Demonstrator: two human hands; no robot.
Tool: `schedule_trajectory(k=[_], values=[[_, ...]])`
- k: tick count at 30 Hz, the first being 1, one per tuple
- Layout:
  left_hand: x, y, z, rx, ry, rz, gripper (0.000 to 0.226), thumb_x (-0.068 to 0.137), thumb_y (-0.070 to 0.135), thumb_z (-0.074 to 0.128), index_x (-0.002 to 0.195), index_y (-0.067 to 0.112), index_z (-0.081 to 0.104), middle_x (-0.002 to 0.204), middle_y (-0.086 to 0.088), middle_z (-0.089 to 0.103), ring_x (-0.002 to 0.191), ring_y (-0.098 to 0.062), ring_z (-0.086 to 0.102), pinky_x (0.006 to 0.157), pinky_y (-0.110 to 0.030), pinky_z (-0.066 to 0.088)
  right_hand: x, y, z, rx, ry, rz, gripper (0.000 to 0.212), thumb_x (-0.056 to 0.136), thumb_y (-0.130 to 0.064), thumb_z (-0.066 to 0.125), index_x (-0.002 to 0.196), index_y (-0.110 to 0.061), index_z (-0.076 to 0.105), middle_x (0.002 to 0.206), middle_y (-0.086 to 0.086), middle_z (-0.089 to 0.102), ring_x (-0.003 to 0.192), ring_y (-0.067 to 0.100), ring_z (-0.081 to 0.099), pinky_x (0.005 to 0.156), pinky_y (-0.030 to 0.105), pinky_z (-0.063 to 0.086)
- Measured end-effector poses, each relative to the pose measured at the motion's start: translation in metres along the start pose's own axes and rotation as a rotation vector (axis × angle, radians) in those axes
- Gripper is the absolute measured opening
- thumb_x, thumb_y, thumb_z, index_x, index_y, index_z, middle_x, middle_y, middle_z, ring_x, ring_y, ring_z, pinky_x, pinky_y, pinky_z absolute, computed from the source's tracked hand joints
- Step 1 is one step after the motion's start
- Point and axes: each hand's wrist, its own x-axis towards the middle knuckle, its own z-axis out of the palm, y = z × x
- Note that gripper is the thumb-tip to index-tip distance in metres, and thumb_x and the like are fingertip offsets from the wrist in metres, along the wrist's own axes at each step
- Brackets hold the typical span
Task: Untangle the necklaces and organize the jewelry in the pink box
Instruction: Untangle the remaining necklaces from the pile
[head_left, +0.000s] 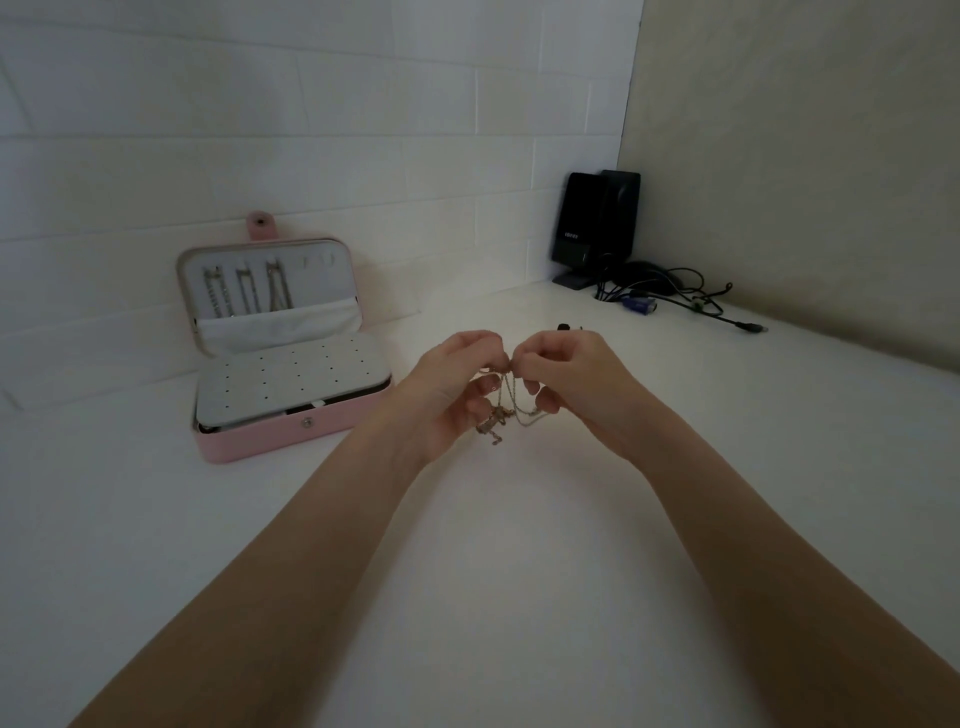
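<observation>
A tangle of thin gold necklaces (501, 415) hangs between my two hands above the white table, with a knotted clump at its lower end. My left hand (457, 389) and my right hand (566, 384) each pinch the chains at the top, fingertips almost touching. The pink box (270, 441) stands open to the left, its lid leaning on the wall. Three chains (247, 291) hang inside the lid above a white pocket. A white perforated panel (291, 379) covers the box's base.
Two black speakers (597, 228) stand in the far right corner beside a heap of black cables (670, 296). A small dark object (563, 327) lies on the table just behind my right hand. The white table (519, 571) meets tiled wall behind and a beige wall at right.
</observation>
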Motion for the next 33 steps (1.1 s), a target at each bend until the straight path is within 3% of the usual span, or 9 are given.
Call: schedule_trajectory(k=[9,13,16,22,26,29,33], values=[[0.0,0.002,-0.002,0.006,-0.005,-0.031,0.02,0.08,-0.005,0.056,0.076,0.015,0.055,0.071,0.001,0.05,0.05,-0.006,0.039,0.035,-0.013,0.021,0.0,-0.004,-0.002,-0.191,0.02,-0.123,0.019,0.081,0.0,0.061,0.067,-0.013,0.059,0.047,-0.013,0.05,0.041,0.002,0.041,0.047,0.016,0.036],[0.0,0.002,-0.003,-0.072,-0.01,-0.097,0.018,0.082,0.0,0.054,0.072,0.014,0.053,0.063,0.003,0.051,0.043,-0.003,0.039,0.033,-0.012,0.021,0.0,-0.003,-0.003,-0.208,0.012,-0.172,0.016,0.08,-0.001,0.062,0.07,-0.013,0.061,0.055,-0.005,0.054,0.045,0.003,0.043,0.05,0.017,0.039],[-0.001,0.003,-0.002,-0.062,-0.026,-0.079,0.019,0.083,-0.001,0.053,0.072,0.014,0.052,0.062,0.004,0.05,0.041,-0.003,0.038,0.033,-0.013,0.021,0.001,0.0,-0.006,-0.105,0.0,-0.126,0.015,0.083,-0.004,0.062,0.071,-0.013,0.063,0.058,-0.004,0.055,0.054,0.01,0.047,0.057,0.025,0.039],[-0.002,0.006,0.0,-0.192,-0.083,-0.02,0.018,0.086,0.002,0.051,0.075,0.017,0.05,0.066,0.006,0.05,0.044,-0.002,0.035,0.034,-0.012,0.02,0.002,0.003,-0.003,0.328,-0.083,-0.033,0.015,0.085,0.0,0.053,0.074,-0.01,0.056,0.07,-0.001,0.055,0.061,0.008,0.05,0.054,0.02,0.04],[0.0,0.006,-0.002,-0.267,-0.068,-0.061,0.019,0.086,0.004,0.049,0.071,0.016,0.05,0.063,0.007,0.048,0.041,-0.002,0.033,0.032,-0.011,0.021,0.002,0.007,0.0,0.362,-0.069,0.015,0.016,0.086,0.0,0.053,0.074,-0.011,0.055,0.069,-0.001,0.055,0.062,0.009,0.05,0.055,0.021,0.039],[0.0,0.003,0.0,-0.155,0.001,0.002,0.016,0.086,0.004,0.052,0.074,0.014,0.053,0.067,0.004,0.05,0.044,-0.003,0.04,0.032,-0.013,0.024,0.003,0.007,0.002,0.37,-0.007,-0.001,0.017,0.086,0.001,0.053,0.071,-0.006,0.055,0.071,0.003,0.056,0.064,0.01,0.051,0.056,0.021,0.04],[-0.002,0.0,0.006,0.087,0.087,0.131,0.014,0.084,0.006,0.057,0.081,0.019,0.054,0.072,0.005,0.058,0.067,-0.009,0.057,0.039,-0.015,0.035,0.004,0.006,0.005,0.405,0.077,-0.045,0.022,0.084,0.007,0.054,0.065,-0.005,0.054,0.068,0.007,0.055,0.061,0.011,0.049,0.055,0.019,0.041]])
